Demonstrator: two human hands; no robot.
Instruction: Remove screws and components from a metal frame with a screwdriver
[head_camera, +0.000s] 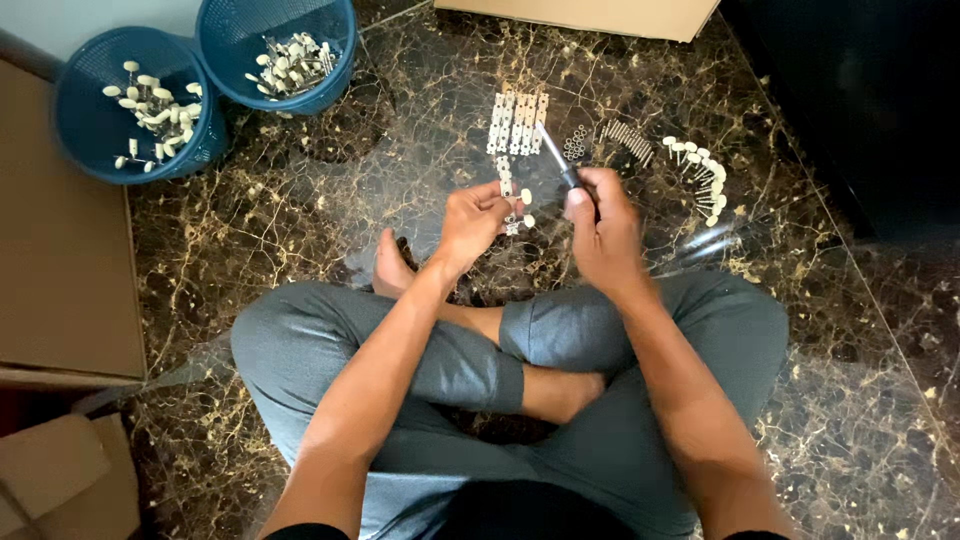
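Far left, two blue mesh baskets sit on the dark marbled floor (400, 150): the left basket (95, 125) holds cream-capped small parts, the right basket (225, 45) a heap of pale metal-and-cream pieces. Cardboard boxes (60, 220) line the left edge.

Coming in to the middle, the person sits cross-legged in grey trousers, and the left hand (472, 222) has its fingers curled shut around a small metal strip assembly (514, 205), pinched at its near end, with cream knobs showing just beside the fingertips. It is held off the floor, just near of a row of flat metal strips (518, 123) laid side by side.

Now the right hand (598, 225): closed in a firm fist on the dark handle of a screwdriver (558, 160), whose shaft angles up and to the left, tip over the far strips, not plainly seated on the held piece.

To work it well, the judgement here is that the tip should sit square in the fastener head before turning, with the left fingers bracing the strip close to that point so it cannot twist.

Further right lie a cluster of small rings (575, 143), a row of screws (628, 138), and an arc of cream-headed pins (700, 172).
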